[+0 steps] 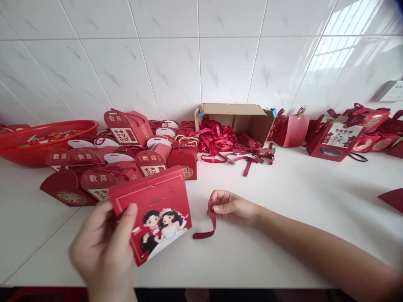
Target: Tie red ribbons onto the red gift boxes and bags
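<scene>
My left hand point(105, 247) grips a red gift box point(160, 209) by its left side, thumb across the front. A cartoon bride and groom are printed on the face turned toward me, and a small hole shows near its top edge. To the right, my right hand point(231, 207) pinches one end of a dark red strap point(211, 226) between thumb and finger. The strap's other end hangs down and curls left, with a small hole at its tip. A gap separates the strap from the box.
Several red gift boxes point(126, 130) crowd the left of the white table point(239, 260), near a red basin point(47, 138). A cardboard box point(234, 110) at the back spills red ribbons point(217, 134) and straps point(247, 167). More finished-looking boxes point(335, 138) stand at the right, by the tiled wall.
</scene>
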The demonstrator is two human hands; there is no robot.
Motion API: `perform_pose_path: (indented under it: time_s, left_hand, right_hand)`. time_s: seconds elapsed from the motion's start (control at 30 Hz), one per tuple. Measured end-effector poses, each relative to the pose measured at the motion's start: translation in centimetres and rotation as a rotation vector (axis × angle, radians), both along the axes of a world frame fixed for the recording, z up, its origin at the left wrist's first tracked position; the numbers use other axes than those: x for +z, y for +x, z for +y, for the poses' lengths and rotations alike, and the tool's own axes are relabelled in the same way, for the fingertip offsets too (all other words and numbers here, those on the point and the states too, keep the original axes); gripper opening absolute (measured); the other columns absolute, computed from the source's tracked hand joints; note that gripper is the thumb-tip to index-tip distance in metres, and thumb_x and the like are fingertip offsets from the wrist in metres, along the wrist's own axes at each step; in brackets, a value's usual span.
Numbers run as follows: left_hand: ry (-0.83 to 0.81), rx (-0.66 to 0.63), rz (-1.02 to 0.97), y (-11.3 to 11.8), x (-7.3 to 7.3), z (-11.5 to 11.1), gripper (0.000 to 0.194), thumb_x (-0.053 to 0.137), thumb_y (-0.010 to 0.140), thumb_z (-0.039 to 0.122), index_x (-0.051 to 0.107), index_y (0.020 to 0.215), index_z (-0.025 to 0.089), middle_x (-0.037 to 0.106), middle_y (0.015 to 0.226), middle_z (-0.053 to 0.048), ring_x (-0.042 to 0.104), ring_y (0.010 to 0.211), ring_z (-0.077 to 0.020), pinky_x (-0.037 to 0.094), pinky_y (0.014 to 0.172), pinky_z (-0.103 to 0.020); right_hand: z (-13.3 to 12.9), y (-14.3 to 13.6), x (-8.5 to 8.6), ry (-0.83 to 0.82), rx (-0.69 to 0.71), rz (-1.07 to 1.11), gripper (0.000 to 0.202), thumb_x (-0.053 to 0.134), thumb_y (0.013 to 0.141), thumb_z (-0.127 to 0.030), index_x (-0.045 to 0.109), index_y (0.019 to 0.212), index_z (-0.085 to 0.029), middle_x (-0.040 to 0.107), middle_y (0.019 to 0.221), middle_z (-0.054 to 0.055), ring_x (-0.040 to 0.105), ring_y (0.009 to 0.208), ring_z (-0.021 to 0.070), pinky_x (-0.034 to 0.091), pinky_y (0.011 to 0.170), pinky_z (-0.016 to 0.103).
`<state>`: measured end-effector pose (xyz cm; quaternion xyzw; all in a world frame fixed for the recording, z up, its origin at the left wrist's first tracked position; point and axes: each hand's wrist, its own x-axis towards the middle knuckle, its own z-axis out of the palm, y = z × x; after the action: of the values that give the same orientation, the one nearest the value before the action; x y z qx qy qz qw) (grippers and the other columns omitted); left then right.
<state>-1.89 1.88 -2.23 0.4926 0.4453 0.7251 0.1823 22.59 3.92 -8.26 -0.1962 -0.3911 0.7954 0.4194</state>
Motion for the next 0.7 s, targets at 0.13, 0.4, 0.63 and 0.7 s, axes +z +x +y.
perform_pose_path:
  time_s: [0.13, 0.4, 0.63, 0.7]
  left_hand:
    - [0.099, -0.111, -0.032, 2.5, -1.1, 1.2, 0.026, 0.075, 0.074, 0.020, 0.070, 0.100, 0.022, 0.073, 0.094, 0.001, 0.065, 0.086, -0.0139, 0.051, 0.080, -0.021]
    - [0.059, -0.237, 0.033, 4.2, -2.0, 1.3, 0.039, 0.066, 0.085, 0.022, 0.060, 0.123, 0.027, 0.069, 0.113, -0.001, 0.064, 0.103, -0.0140, 0.051, 0.090, -0.021]
    - [0.072, -0.231, 0.059, 4.4, -2.0, 1.2, 0.036, 0.066, 0.085, 0.025, 0.058, 0.120, 0.025, 0.069, 0.107, -0.002, 0.065, 0.098, -0.0150, 0.053, 0.086, -0.023]
    - [0.047, -0.247, 0.054, 4.1, -1.8, 0.9, 0.032, 0.067, 0.084, 0.026, 0.059, 0.115, 0.023, 0.069, 0.104, -0.002, 0.065, 0.097, -0.0150, 0.052, 0.085, -0.022]
  right_hand:
    - [0.2, 0.0, -0.2, 0.009, 0.003, 0.010, 0.025, 0.084, 0.066, -0.020, 0.063, 0.078, -0.016, 0.071, 0.076, -0.001, 0.067, 0.073, 0.0112, 0.047, 0.067, 0.023]
    - [0.3, 0.0, -0.2, -0.003, -0.022, 0.029, 0.026, 0.084, 0.066, -0.021, 0.062, 0.079, -0.017, 0.069, 0.072, -0.003, 0.065, 0.067, 0.0096, 0.047, 0.068, 0.024]
    - [0.2, 0.2, -0.2, -0.008, -0.005, 0.021, 0.028, 0.084, 0.066, -0.022, 0.061, 0.079, -0.017, 0.071, 0.074, -0.002, 0.065, 0.068, 0.0101, 0.046, 0.069, 0.025]
    - [0.2, 0.1, -0.3, 0.002, -0.009, 0.021, 0.028, 0.084, 0.066, -0.022, 0.061, 0.079, -0.017, 0.070, 0.074, -0.002, 0.065, 0.068, 0.0106, 0.046, 0.070, 0.026]
